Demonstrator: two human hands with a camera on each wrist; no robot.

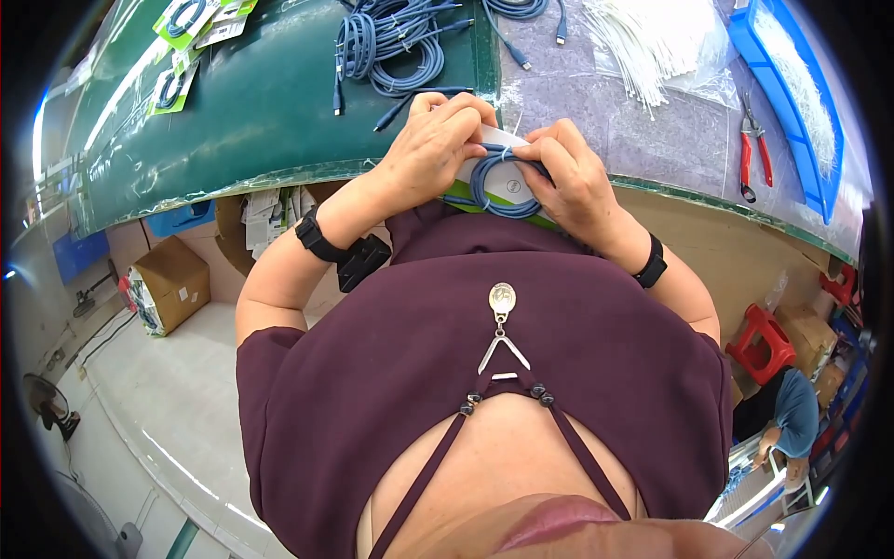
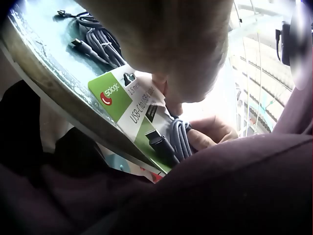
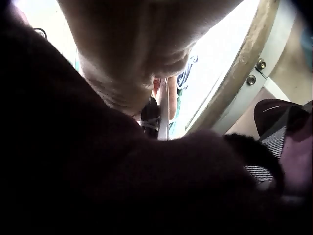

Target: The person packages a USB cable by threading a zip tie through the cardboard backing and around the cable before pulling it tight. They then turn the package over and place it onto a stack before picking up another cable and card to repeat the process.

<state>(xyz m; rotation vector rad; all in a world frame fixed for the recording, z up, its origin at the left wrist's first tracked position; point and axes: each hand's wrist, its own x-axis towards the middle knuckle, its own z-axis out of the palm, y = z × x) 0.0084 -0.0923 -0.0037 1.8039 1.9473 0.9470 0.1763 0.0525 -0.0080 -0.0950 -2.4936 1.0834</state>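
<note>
A coiled blue USB cable [image 1: 484, 177] lies against a green and white retail card [image 1: 510, 184], with a thin white tie around the coil's top. The left hand [image 1: 426, 147] pinches the card and coil at the upper left. On the other side, the right hand [image 1: 575, 182] grips the coil and card with thumb and bent fingers. In the left wrist view, the printed card [image 2: 124, 105] tilts near the table edge, and a cable plug [image 2: 159, 142] sticks out beside the coil [image 2: 181, 139]. The card [image 3: 164, 110] appears nearly edge-on in the right wrist view.
Bundled blue cables [image 1: 391, 51] lie beyond the hands on the green table [image 1: 261, 112]. Carded cables [image 1: 177, 84] sit at far left. White ties [image 1: 638, 42], red-handled cutters [image 1: 754, 154] and a blue tray [image 1: 782, 93] are on the right.
</note>
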